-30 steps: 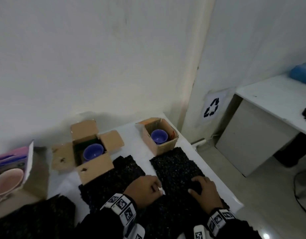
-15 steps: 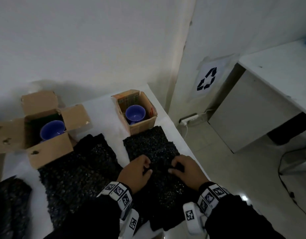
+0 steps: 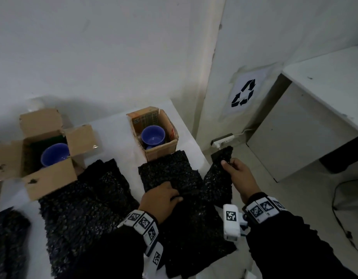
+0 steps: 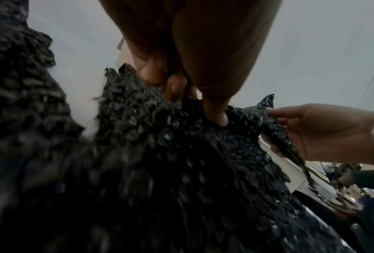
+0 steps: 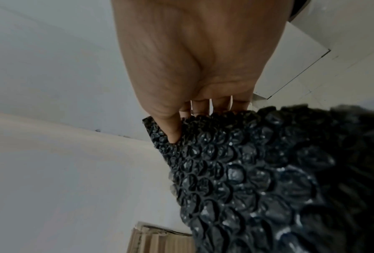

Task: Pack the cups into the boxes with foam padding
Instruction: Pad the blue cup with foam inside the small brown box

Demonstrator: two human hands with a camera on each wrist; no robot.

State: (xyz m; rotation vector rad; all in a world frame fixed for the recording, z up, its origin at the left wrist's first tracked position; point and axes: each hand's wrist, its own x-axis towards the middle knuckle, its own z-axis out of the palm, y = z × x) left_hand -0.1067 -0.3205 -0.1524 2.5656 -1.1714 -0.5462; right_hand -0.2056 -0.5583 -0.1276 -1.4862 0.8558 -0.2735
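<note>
Two open cardboard boxes stand at the back of the white table: a small box [image 3: 161,150] and a larger flapped box [image 3: 49,178], each with a blue cup inside, the right cup [image 3: 153,136] and the left cup [image 3: 55,155]. Black bubble padding sheets cover the table front [image 3: 170,172]. My right hand [image 3: 235,174] pinches a strip of black padding [image 3: 220,168] and holds it lifted over the table's right edge; thumb and fingers grip it [image 5: 235,162]. My left hand [image 3: 161,199] grips the sheet on the table, its fingers [image 4: 173,85] curled into the padding [image 4: 160,154].
Another padding sheet [image 3: 83,208] lies left of centre and one more at the far left edge [image 3: 7,238]. The wall stands close behind the boxes. Right of the table are the floor, a power strip [image 3: 222,140], a recycling sign [image 3: 243,93] and a white desk [image 3: 325,81].
My right hand has lifted a padding strip up and to the right, away from the sheet. My left hand stays on the sheet. The view has shifted right.
</note>
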